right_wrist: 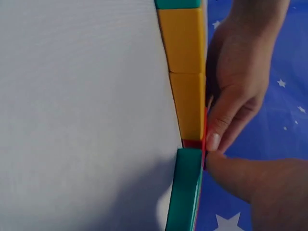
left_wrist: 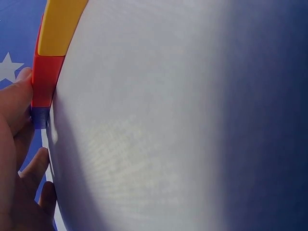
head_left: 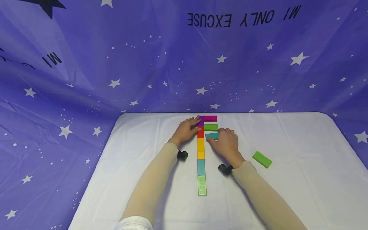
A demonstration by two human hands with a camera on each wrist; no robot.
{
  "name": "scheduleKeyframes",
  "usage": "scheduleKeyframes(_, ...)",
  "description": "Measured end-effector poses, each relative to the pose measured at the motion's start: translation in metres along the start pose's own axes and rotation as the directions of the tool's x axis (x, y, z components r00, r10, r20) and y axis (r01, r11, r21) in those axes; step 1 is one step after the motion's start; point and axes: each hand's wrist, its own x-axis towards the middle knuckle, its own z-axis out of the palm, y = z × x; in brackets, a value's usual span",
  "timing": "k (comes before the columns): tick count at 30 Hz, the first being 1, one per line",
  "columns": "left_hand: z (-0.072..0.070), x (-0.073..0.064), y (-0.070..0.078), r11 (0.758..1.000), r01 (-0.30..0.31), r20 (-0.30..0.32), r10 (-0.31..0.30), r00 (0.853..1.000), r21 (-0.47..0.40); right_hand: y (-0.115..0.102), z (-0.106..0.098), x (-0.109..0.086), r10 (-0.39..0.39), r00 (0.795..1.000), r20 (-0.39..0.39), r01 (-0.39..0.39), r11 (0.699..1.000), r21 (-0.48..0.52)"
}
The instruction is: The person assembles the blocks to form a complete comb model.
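A straight column of flat blocks runs toward the person, from a purple block point(head_left: 201, 120) at the far end through a red block point(head_left: 201, 133) to a yellow block point(head_left: 201, 144) and others. My left hand point(head_left: 184, 131) rests along the column's left side, its thumb at the red block and fingertips on the purple one. With thumb and fingers, my right hand point(head_left: 227, 144) pinches a teal block point(head_left: 211, 136) lying slightly slanted, its left end close to the red block. Beyond it, a green block point(head_left: 211, 127) and a magenta block point(head_left: 210, 118) stick out to the right of the column.
Nearer the person, the column continues with a short yellow block point(head_left: 201, 155), another teal block point(head_left: 201, 167) and a pale green block point(head_left: 202, 185). A loose green block point(head_left: 262, 159) lies right of the right hand on the white tablecloth point(head_left: 302, 179). A purple starry cloth point(head_left: 172, 64) hangs behind.
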Motion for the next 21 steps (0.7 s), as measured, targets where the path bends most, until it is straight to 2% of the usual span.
scheduleKeyframes(8, 0.0001, -0.0006, 0.0012, 1.0, 0.005, -0.002, -0.005, 1.0, -0.003, 0.0063, -0.0046, -0.0018, 0.02, 1.0, 0.007, -0.02, 0.992, 0.123)
scheduleKeyframes(21, -0.0004, -0.0008, 0.0012, 1.0, -0.006, -0.01, 0.006, 1.0, -0.01, 0.0062, -0.0011, -0.0014, 0.008, 1.0, -0.018, -0.005, 0.989, 0.145)
